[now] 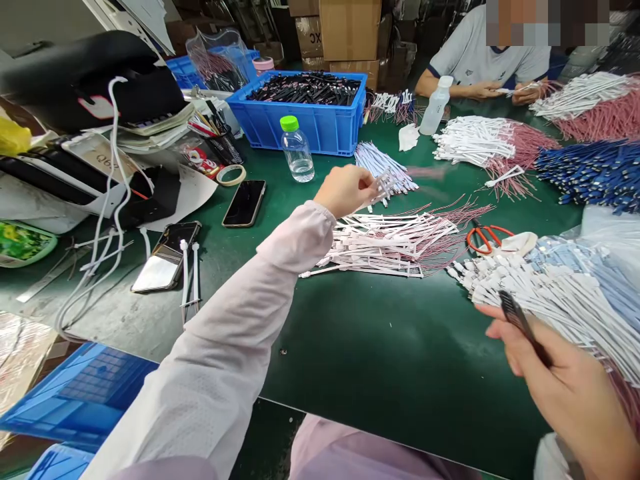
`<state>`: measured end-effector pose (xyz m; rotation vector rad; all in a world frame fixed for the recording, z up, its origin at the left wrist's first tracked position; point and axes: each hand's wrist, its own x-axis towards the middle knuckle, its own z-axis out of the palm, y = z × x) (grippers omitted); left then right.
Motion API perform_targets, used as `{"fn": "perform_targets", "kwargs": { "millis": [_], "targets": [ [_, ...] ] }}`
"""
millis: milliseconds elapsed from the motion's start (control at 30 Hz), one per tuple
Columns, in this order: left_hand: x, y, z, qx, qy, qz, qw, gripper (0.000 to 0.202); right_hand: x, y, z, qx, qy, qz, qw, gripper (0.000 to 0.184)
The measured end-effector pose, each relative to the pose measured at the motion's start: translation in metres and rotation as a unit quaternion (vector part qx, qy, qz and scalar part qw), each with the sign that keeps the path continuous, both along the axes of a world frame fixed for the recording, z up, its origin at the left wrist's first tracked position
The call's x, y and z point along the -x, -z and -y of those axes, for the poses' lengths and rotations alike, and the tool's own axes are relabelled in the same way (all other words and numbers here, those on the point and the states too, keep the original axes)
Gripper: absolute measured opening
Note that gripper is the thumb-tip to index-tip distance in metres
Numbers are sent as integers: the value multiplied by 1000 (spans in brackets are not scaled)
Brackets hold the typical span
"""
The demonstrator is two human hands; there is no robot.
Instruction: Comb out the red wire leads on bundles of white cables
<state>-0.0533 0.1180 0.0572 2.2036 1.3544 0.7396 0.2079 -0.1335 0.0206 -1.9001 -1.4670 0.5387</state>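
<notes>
My left hand, in a pale sleeve, reaches over the middle of the table. Its fingers are pinched on a white cable lead with pink wires, smeared by motion. Just below lies a pile of white cable leads with pink wires. Behind the fingers is a bundle of pale blue-white leads. At the lower right, my right hand is closed round a slim black tool with a ridged end; its kind I cannot make out. Beside that hand spreads a large heap of white leads.
Orange-handled scissors lie between the piles. A green-capped bottle stands before a blue crate of black parts. Two phones rest to the left. Across the table a person handles leads near blue ones.
</notes>
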Motion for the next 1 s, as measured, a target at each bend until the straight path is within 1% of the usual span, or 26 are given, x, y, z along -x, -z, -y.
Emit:
{"fn": "perform_targets", "kwargs": {
  "millis": [33,67,100,133,167,200,267,333,400,433,500,600,767,867,1000],
  "targets": [
    [0,-10,10,1,5,56,998,15,6,1,-8,11,-16,-9,1000,36],
    [-1,-18,21,16,18,111,994,16,12,1,-16,20,-29,-23,999,36],
    [-5,-22,33,45,39,163,985,17,19,2,-24,23,-36,-44,998,36],
    [-10,-22,45,85,65,210,972,17,24,3,-32,19,-38,-72,997,36],
    [-16,-18,58,131,93,250,955,18,30,5,-39,12,-43,-106,993,36],
    [-24,-9,71,178,118,284,935,19,34,8,-46,2,-49,-145,988,37],
    [-39,17,94,264,148,321,898,23,41,17,-55,-21,-54,-221,973,37],
    [-50,45,112,323,139,343,871,30,45,27,-60,-32,-48,-272,961,33],
    [-56,67,124,362,125,364,849,36,47,35,-60,-25,-37,-294,955,29],
    [-58,74,127,374,119,376,839,38,46,38,-60,-17,-33,-299,954,28],
    [-58,81,130,387,112,402,822,38,44,42,-59,-5,-30,-306,952,26],
    [-56,82,129,392,98,423,811,36,42,45,-59,4,-29,-305,952,25],
    [-55,84,129,405,58,422,809,34,43,44,-58,4,-16,-316,949,27],
    [-55,86,129,417,44,427,801,33,44,39,-59,6,-9,-372,928,26],
    [-54,85,129,449,33,450,771,30,37,34,-62,-4,35,-458,888,30]
  ]
}}
